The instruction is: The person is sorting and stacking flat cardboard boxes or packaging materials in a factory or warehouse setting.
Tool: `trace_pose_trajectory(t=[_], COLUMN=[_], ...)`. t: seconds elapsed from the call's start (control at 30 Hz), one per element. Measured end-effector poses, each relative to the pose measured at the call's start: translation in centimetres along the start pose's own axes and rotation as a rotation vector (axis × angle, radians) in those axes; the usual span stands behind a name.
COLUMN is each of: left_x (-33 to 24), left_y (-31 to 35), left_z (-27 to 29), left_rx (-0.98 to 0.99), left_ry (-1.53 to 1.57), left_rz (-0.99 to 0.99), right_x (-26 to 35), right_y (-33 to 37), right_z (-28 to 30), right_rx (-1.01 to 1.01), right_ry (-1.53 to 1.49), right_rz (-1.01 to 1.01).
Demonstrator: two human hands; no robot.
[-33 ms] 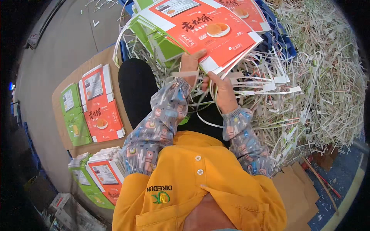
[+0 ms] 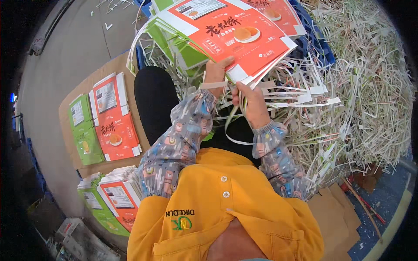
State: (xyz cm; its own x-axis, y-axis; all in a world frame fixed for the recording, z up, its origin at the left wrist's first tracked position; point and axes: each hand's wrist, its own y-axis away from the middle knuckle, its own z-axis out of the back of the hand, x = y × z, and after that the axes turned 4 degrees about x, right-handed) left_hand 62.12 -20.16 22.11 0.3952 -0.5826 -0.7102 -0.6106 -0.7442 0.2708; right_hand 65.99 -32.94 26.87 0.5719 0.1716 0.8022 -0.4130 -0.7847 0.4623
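Observation:
A stack of flat red printed carton sheets point(image 2: 244, 41) with white flaps lies ahead of me, and green carton sheets point(image 2: 191, 56) stick out from under its left side. My left hand point(image 2: 216, 75) grips the near edge of the red stack, thumb on top and the other fingers underneath. Just right of it, my right hand point(image 2: 252, 104) is closed around thin white and green paper strips point(image 2: 237, 140) at the stack's near corner. One strip loops down from that hand over my lap. The right fingertips are partly hidden.
A large heap of paper strips point(image 2: 365, 87) fills the right side. Blue crate edges point(image 2: 324, 52) show behind the stack. On the left, green cartons point(image 2: 85, 130) and red cartons point(image 2: 115, 126) lie on cardboard point(image 2: 67, 111); nearer are more carton stacks point(image 2: 119, 198). Cardboard pieces point(image 2: 335, 217) lie at lower right.
My right hand has shifted slightly, and the strips hanging from it have drawn together into a narrower loop. The left hand stays on the red stack.

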Motion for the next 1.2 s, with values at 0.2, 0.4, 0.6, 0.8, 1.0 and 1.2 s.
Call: trace_pose_trajectory(t=[0.2,0.4,0.6,0.8,1.0,1.2], left_x=[0.7,1.6,2.4,3.8,3.2,3.0], left_y=[0.8,1.2,1.3,0.9,1.2,1.4], left_z=[-0.5,-1.2,-0.8,-0.2,-0.8,-0.5], left_rx=[-0.029,-0.035,0.003,0.041,0.059,0.034], left_ry=[0.072,0.213,0.219,0.281,0.221,0.078], left_rz=[0.072,0.190,0.206,0.127,0.158,0.069], right_x=[1.2,2.7,2.6,2.7,1.2,-0.6], right_y=[0.4,1.4,1.5,1.8,1.1,0.3], right_z=[1.6,2.2,2.7,2.4,3.1,2.8], right_rx=[-0.006,0.026,0.038,0.009,0.018,-0.350], right_ry=[0.066,0.109,0.194,0.142,0.157,0.306], right_rz=[-0.041,-0.124,-0.165,-0.202,-0.148,0.056])
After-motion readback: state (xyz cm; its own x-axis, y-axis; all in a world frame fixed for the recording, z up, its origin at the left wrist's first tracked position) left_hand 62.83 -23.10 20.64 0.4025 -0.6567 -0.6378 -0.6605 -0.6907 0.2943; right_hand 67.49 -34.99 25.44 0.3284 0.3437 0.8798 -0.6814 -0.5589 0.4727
